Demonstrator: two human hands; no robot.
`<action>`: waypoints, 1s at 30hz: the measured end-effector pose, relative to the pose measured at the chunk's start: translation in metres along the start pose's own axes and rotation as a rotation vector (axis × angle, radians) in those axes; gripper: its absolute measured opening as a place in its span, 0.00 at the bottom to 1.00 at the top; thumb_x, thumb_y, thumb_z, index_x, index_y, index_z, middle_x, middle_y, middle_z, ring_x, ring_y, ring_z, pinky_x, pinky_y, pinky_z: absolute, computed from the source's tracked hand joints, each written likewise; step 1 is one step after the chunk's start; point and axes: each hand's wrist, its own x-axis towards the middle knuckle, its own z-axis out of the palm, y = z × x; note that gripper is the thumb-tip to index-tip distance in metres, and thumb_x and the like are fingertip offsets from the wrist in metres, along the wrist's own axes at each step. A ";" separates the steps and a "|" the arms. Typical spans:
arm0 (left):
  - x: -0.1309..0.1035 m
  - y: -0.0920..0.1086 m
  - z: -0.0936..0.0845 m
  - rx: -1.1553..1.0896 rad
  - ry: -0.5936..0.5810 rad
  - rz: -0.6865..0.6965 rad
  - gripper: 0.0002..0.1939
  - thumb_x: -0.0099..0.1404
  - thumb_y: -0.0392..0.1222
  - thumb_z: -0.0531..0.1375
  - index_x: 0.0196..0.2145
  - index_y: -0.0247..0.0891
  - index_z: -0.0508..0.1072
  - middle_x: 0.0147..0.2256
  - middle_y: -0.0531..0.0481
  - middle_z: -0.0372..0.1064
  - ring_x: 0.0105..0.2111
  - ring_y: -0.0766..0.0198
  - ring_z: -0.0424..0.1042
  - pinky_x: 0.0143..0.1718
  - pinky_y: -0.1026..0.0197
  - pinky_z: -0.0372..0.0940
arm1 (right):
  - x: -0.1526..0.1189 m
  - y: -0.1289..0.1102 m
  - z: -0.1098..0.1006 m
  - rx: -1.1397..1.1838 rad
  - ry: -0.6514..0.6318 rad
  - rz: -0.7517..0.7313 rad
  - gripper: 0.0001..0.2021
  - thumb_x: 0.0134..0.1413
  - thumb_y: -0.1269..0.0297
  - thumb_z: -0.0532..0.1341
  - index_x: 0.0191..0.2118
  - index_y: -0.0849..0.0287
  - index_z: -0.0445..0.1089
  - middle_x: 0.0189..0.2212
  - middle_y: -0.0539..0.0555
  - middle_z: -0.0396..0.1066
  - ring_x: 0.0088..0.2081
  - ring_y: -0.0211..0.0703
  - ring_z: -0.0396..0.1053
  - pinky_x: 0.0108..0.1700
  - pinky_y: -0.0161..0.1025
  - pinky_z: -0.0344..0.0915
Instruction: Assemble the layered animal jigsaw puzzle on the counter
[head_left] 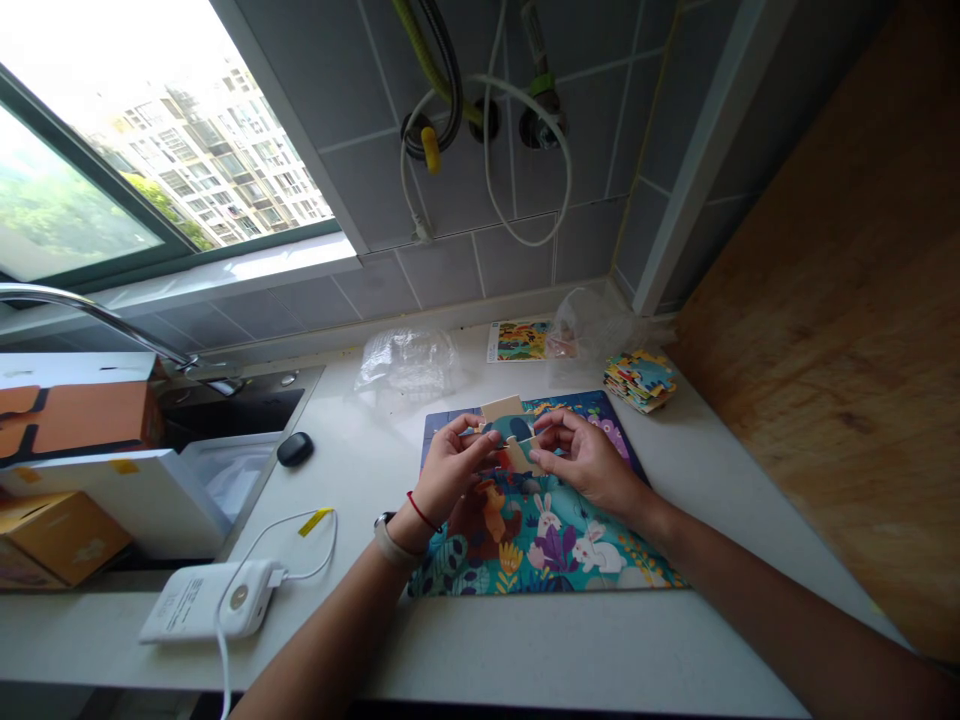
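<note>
A colourful jigsaw puzzle [555, 545] with rabbits, a brown animal and plants lies on the white counter. Over its upper part, my left hand [461, 460] has its fingers closed on a puzzle piece [513, 430]. Opposite it, my right hand [581, 455] pinches another puzzle piece [531, 456] between thumb and fingers. The two pieces are close together or overlapping; whether they are joined I cannot tell. A red string and a light-banded watch are on my left wrist.
Several stacked puzzle pieces [641, 380] stand at the back right, near a picture card [517, 341] and clear plastic bags [409, 362]. On the left are a black mouse [295, 449], a white power bank [210, 600] with a cable, boxes [82, 418] and a sink [232, 410].
</note>
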 end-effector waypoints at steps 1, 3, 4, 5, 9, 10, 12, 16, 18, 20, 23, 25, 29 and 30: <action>0.000 0.000 0.000 -0.004 0.002 0.000 0.35 0.48 0.57 0.81 0.40 0.40 0.65 0.29 0.54 0.78 0.24 0.65 0.78 0.24 0.68 0.71 | 0.000 -0.001 0.000 -0.007 -0.001 0.000 0.19 0.47 0.55 0.73 0.43 0.54 0.70 0.34 0.50 0.75 0.39 0.45 0.75 0.45 0.43 0.72; 0.000 0.001 0.000 -0.012 0.001 0.000 0.35 0.48 0.56 0.81 0.40 0.40 0.65 0.28 0.55 0.78 0.24 0.65 0.78 0.24 0.68 0.71 | 0.000 -0.002 0.000 -0.022 -0.003 -0.002 0.18 0.49 0.54 0.73 0.42 0.54 0.71 0.35 0.51 0.75 0.39 0.45 0.75 0.46 0.43 0.73; 0.000 0.001 0.000 -0.013 -0.002 0.000 0.35 0.48 0.56 0.81 0.40 0.41 0.65 0.28 0.55 0.78 0.24 0.64 0.79 0.24 0.68 0.72 | -0.001 -0.003 0.000 -0.029 -0.007 -0.002 0.18 0.49 0.54 0.73 0.42 0.54 0.71 0.35 0.51 0.75 0.39 0.45 0.75 0.46 0.43 0.73; 0.000 0.001 0.000 -0.012 -0.004 0.002 0.35 0.48 0.56 0.81 0.39 0.41 0.65 0.27 0.55 0.78 0.24 0.64 0.79 0.25 0.67 0.73 | -0.001 -0.004 0.000 -0.036 -0.011 -0.002 0.17 0.49 0.53 0.73 0.42 0.55 0.72 0.35 0.51 0.75 0.39 0.45 0.75 0.46 0.43 0.73; 0.002 -0.001 -0.001 0.007 -0.021 0.023 0.35 0.47 0.54 0.82 0.39 0.40 0.64 0.26 0.55 0.78 0.25 0.64 0.79 0.27 0.65 0.76 | -0.001 -0.004 -0.001 -0.056 -0.033 0.002 0.18 0.49 0.52 0.73 0.41 0.55 0.72 0.34 0.50 0.74 0.37 0.44 0.74 0.44 0.42 0.73; 0.002 -0.001 -0.001 0.010 -0.025 0.030 0.35 0.47 0.54 0.82 0.39 0.40 0.64 0.26 0.55 0.78 0.24 0.65 0.78 0.28 0.65 0.76 | -0.001 -0.003 -0.001 -0.057 -0.035 0.004 0.18 0.49 0.52 0.73 0.41 0.55 0.72 0.34 0.50 0.74 0.37 0.44 0.73 0.44 0.42 0.73; 0.002 -0.001 0.000 0.013 -0.028 0.042 0.35 0.47 0.54 0.82 0.39 0.40 0.64 0.26 0.56 0.78 0.24 0.65 0.78 0.27 0.66 0.75 | -0.002 -0.002 -0.001 -0.056 -0.035 0.004 0.18 0.49 0.52 0.74 0.40 0.56 0.72 0.34 0.51 0.75 0.37 0.43 0.73 0.44 0.42 0.72; 0.002 0.000 0.001 0.017 -0.020 0.048 0.35 0.46 0.54 0.82 0.38 0.40 0.64 0.27 0.55 0.78 0.24 0.65 0.78 0.27 0.66 0.74 | -0.002 -0.001 -0.001 -0.046 -0.056 0.008 0.17 0.50 0.54 0.74 0.42 0.56 0.73 0.34 0.50 0.75 0.37 0.43 0.74 0.43 0.41 0.72; 0.001 0.000 0.001 0.023 -0.019 0.043 0.35 0.46 0.55 0.82 0.38 0.40 0.65 0.27 0.54 0.79 0.23 0.65 0.77 0.25 0.66 0.73 | -0.003 -0.001 0.000 -0.026 -0.081 0.028 0.19 0.49 0.55 0.74 0.44 0.56 0.72 0.32 0.49 0.74 0.36 0.42 0.74 0.42 0.41 0.72; 0.001 0.000 0.001 0.031 -0.019 0.041 0.35 0.47 0.55 0.81 0.39 0.40 0.65 0.26 0.54 0.78 0.23 0.66 0.76 0.24 0.67 0.72 | -0.004 0.000 0.000 -0.005 -0.102 0.050 0.22 0.48 0.55 0.74 0.46 0.56 0.71 0.31 0.47 0.73 0.35 0.41 0.74 0.41 0.40 0.72; 0.001 -0.001 0.000 0.039 -0.011 0.033 0.35 0.47 0.57 0.81 0.39 0.40 0.66 0.26 0.54 0.78 0.22 0.66 0.75 0.23 0.67 0.71 | -0.004 0.000 0.001 0.006 -0.125 0.069 0.23 0.47 0.54 0.75 0.47 0.55 0.70 0.31 0.47 0.73 0.34 0.41 0.73 0.40 0.40 0.72; 0.001 -0.001 0.000 0.049 0.003 0.024 0.35 0.47 0.58 0.81 0.39 0.40 0.66 0.26 0.54 0.78 0.22 0.65 0.76 0.21 0.69 0.69 | -0.005 -0.001 0.001 0.002 -0.138 0.073 0.24 0.47 0.54 0.75 0.48 0.55 0.71 0.31 0.47 0.73 0.34 0.42 0.74 0.41 0.41 0.73; 0.000 0.000 -0.001 0.066 0.044 0.013 0.36 0.46 0.59 0.81 0.39 0.41 0.66 0.29 0.51 0.80 0.28 0.60 0.80 0.17 0.73 0.63 | -0.006 -0.003 0.001 -0.024 -0.142 0.049 0.25 0.49 0.56 0.75 0.51 0.55 0.70 0.32 0.48 0.75 0.35 0.42 0.75 0.44 0.43 0.74; 0.000 0.000 -0.001 0.061 0.050 0.009 0.36 0.46 0.59 0.81 0.40 0.41 0.66 0.30 0.50 0.80 0.29 0.59 0.81 0.18 0.73 0.64 | -0.006 -0.003 0.000 -0.032 -0.144 0.041 0.25 0.49 0.57 0.74 0.52 0.55 0.70 0.31 0.47 0.74 0.35 0.42 0.75 0.44 0.43 0.74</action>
